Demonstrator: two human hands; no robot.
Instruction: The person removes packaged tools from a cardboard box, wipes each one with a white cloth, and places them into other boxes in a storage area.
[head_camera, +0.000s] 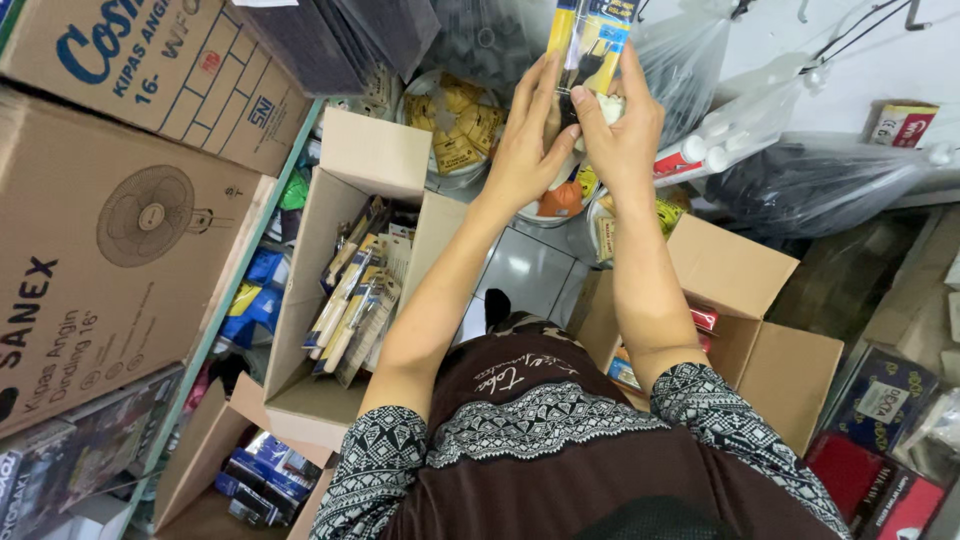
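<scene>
- Nearest: dark patterned top (560, 440), both arms stretched up and forward.
- Open box (340, 300) of carded tools at left, second box (740, 320) at right, tiled floor (530, 270) between.
- Left hand (525, 150) and right hand (625, 130) both clasped on a yellow-and-blue pack (590, 40), held upright, high over the tubs (455, 125).
- Likely step: checking or hanging the pack; calls next for a steady lift.
- Pack: long, narrow, dark tool inside.
</scene>
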